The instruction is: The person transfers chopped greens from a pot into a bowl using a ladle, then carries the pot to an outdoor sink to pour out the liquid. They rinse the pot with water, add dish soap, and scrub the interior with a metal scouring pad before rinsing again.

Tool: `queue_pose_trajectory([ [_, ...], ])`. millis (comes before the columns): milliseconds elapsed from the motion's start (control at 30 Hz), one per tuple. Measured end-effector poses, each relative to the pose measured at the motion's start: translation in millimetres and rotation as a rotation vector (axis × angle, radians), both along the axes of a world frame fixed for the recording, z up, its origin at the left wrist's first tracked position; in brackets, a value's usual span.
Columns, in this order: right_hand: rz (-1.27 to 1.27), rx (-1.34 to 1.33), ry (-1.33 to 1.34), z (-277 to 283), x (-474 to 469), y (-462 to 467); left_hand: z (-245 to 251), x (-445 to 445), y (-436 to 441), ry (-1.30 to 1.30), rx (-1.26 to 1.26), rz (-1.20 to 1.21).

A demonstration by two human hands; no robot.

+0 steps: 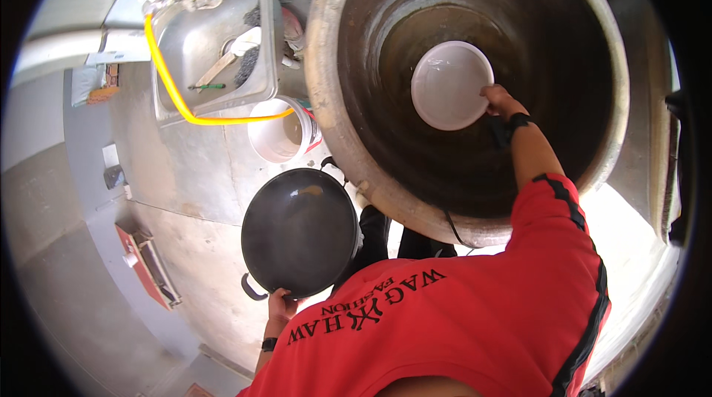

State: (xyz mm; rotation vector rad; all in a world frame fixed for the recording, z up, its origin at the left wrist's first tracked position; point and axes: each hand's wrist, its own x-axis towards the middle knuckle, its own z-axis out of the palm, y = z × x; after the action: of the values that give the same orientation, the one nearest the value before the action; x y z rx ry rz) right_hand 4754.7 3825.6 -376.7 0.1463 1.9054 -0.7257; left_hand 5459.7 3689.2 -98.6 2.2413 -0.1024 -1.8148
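My right hand [499, 101] reaches down into a large round vat [325, 72] with a thick pale rim and dark inner wall. It grips the edge of a white basin [451, 85], whose round opening faces up; I cannot tell how much water is in it. At the lower left, my left hand [282, 303] holds the rim of a black two-handled wok [300, 230] beside one of its handles. The wok is close to my legs, left of the vat, and a small shiny patch shows on its inside.
A steel sink [214, 46] at the upper left holds a wooden-handled tool and dark scrubbers. From its tap a yellow hose [172, 83] runs into a white bucket [278, 133] between sink and vat. On the left stands a red-fronted box [146, 266].
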Motion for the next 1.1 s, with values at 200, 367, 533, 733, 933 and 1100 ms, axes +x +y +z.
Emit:
queue_pose_trajectory([
  [200, 0.118, -0.153, 0.232, 215.6, 6.9, 21.4, -28.6, 18.7, 2.3, 0.224, -0.210, -0.100],
  [367, 0.150, -0.218, 0.456, 369.9, 47.3, 26.3, -49.7, 19.8, -1.2, 0.374, -0.394, -0.123],
  [533, 0.223, -0.399, 0.387, 456.3, 119.8, -4.7, -56.4, 17.2, -6.5, 0.394, -0.463, -0.151],
  [733, 0.474, -0.480, 0.312, 465.2, 212.7, -62.2, -48.5, 13.3, -7.3, 0.479, -0.543, -0.176],
  [933, 0.799, -0.499, 0.436, 443.5, 327.4, -132.9, -43.5, 21.3, -2.5, 0.450, -0.654, -0.137],
  [1100, 1.241, -0.748, 1.119, 435.6, 395.8, -159.9, -36.3, 39.4, 3.5, 0.467, -0.637, -0.101],
])
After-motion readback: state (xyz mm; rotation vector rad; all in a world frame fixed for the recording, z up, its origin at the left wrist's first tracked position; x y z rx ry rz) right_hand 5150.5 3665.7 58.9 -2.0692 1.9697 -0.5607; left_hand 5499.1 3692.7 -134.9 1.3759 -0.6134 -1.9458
